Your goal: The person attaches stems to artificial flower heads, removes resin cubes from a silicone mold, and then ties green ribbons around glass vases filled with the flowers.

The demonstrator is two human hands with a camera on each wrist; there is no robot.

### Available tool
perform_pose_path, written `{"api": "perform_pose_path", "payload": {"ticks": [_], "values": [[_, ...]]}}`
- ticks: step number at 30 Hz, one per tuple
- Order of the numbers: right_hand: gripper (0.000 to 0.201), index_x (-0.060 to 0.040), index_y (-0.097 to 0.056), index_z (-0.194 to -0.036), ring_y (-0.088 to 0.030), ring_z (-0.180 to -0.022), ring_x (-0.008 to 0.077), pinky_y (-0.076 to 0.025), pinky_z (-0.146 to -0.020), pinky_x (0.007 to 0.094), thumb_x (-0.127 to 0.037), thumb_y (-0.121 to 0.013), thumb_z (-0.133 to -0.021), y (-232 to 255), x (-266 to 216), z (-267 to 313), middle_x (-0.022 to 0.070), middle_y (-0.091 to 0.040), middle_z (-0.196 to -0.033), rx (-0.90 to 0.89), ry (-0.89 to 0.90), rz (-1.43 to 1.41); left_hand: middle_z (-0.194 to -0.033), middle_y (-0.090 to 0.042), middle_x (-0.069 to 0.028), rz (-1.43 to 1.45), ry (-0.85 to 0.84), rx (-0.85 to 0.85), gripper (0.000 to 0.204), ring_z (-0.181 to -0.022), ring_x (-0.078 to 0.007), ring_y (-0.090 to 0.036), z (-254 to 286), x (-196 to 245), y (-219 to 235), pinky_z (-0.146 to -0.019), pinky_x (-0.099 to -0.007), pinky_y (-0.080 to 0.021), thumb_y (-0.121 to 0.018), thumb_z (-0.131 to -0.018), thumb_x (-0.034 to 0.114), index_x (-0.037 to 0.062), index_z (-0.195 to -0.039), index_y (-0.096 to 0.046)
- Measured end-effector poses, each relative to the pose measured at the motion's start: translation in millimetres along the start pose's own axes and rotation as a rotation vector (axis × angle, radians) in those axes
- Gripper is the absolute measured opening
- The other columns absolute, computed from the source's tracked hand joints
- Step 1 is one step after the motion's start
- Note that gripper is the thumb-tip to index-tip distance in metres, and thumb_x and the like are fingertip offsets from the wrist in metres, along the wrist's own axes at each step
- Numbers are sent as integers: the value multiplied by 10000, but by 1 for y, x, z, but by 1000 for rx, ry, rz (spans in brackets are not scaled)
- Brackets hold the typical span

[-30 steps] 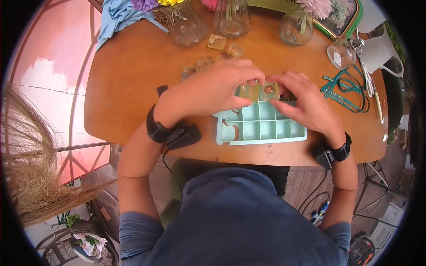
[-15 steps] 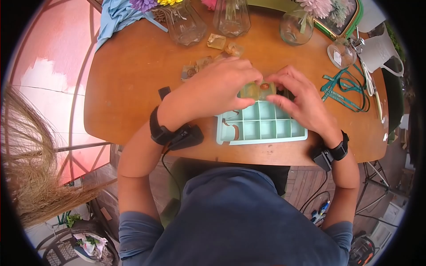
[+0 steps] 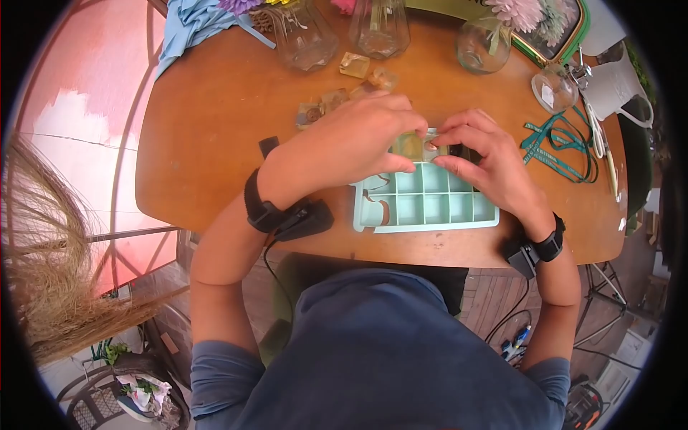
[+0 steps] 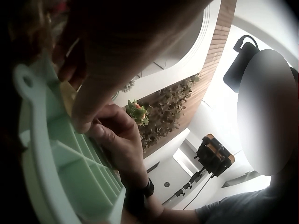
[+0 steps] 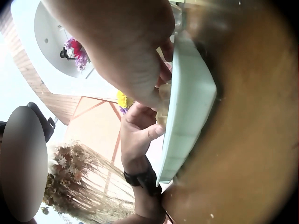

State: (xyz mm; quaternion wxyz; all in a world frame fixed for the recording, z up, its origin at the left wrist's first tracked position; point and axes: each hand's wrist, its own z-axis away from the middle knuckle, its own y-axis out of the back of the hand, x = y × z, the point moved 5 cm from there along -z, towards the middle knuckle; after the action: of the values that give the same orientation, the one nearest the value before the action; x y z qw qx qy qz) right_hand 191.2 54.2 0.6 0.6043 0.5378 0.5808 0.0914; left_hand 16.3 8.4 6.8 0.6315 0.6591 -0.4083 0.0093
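A mint-green silicone cube tray [image 3: 437,208] lies on the wooden table [image 3: 215,129] near its front edge. Over the tray's far row, a yellowish translucent resin block [image 3: 410,145] is pinched between both hands. My left hand [image 3: 390,143] curls over it from the left, thumb below and fingers above. My right hand [image 3: 444,150] pinches its right side with thumb and forefinger. The left wrist view shows the tray [image 4: 70,172] from below with the right hand [image 4: 112,130] behind it. The right wrist view shows the tray's side [image 5: 187,107] and the left hand [image 5: 140,126].
At the back stand three glass vases [image 3: 304,39] [image 3: 378,29] [image 3: 481,46] with flowers. Loose resin pieces [image 3: 355,66] [image 3: 315,113] lie behind the hands. To the right are teal ribbon [image 3: 555,147], scissors [image 3: 595,132] and a white pitcher [image 3: 616,86]. A blue cloth [image 3: 193,25] lies far left.
Both hands have drawn closer together over the tray's far row. The piece with a brown spot, plainly seen before, is now hidden by the right fingers.
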Motion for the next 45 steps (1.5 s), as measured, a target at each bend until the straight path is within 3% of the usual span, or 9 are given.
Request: {"api": "perform_pose_path", "payload": {"ticks": [12,21,24,27,37,39,42,43,45], "values": [[188,-76,-727,-973,-597,-992,280,-495,-860,371,-148,-762,-803,-4,5,1,86,-637,-1097,21,-34,-24,-1106,-608,-126,-7,56,-45,415,-1076,-313,-565,0,0,-1,-933,-401,-454,-777,-774,244,28,-1105,-651],[182,-78,-718,-982,-606,-1012,283,-498,-839,366,-147,-751,-817,-2,7,0,88,-632,-1105,-38,-80,-61,-1051,-612,-118,36,0,-20,381,-1033,-303,-569,2,-2,0,-910,-377,-459,-767,-787,238,38,-1097,-671],[183,-79,-715,-990,-605,-1016,285,-497,-843,368,-149,-744,-823,-1,6,1,85,-632,-1106,-32,-65,-65,-1015,-620,-111,94,64,-14,332,-1016,-297,-571,-2,-7,14,-884,-372,-462,-739,-814,233,41,-1077,-676],[185,-79,-714,-992,-604,-1021,289,-495,-846,370,-148,-743,-822,-2,6,1,83,-631,-1108,-30,-47,-55,-975,-618,-106,9,-73,54,285,-995,-293,-571,1,-13,1,-863,-379,-461,-712,-837,228,40,-1049,-683],[212,-84,-704,-999,-600,-1009,292,-498,-841,368,-137,-759,-801,-2,4,1,84,-625,-1094,-30,-42,-52,-1038,-611,-90,-26,-13,21,245,-1030,-292,-560,-1,-7,3,-902,-374,-446,-733,-822,213,56,-1005,-691],[232,-85,-694,-1007,-600,-1002,289,-499,-836,367,-131,-767,-791,0,1,0,84,-624,-1095,-23,13,-34,-1030,-611,-91,-33,-62,61,244,-1010,-290,-573,0,-12,10,-889,-371,-458,-746,-812,192,45,-996,-682],[259,-80,-675,-1015,-601,-999,289,-500,-838,369,-120,-773,-779,0,0,1,85,-622,-1094,-19,-18,-51,-1033,-615,-99,-25,56,197,248,-980,-289,-598,6,-31,53,-869,-366,-481,-749,-808,151,28,-1005,-664],[259,-78,-671,-1014,-601,-999,289,-500,-838,368,-118,-771,-779,0,0,1,84,-622,-1093,-24,-30,-57,-1028,-621,-108,-32,136,167,259,-946,-288,-617,10,-30,62,-851,-362,-502,-742,-801,113,15,-1023,-651],[258,-73,-664,-1011,-601,-998,288,-501,-838,367,-112,-767,-778,0,0,0,83,-622,-1090,-43,-50,-65,-1055,-632,-108,-102,128,146,274,-975,-291,-605,11,-32,62,-876,-367,-494,-735,-804,113,23,-1049,-649]]}}
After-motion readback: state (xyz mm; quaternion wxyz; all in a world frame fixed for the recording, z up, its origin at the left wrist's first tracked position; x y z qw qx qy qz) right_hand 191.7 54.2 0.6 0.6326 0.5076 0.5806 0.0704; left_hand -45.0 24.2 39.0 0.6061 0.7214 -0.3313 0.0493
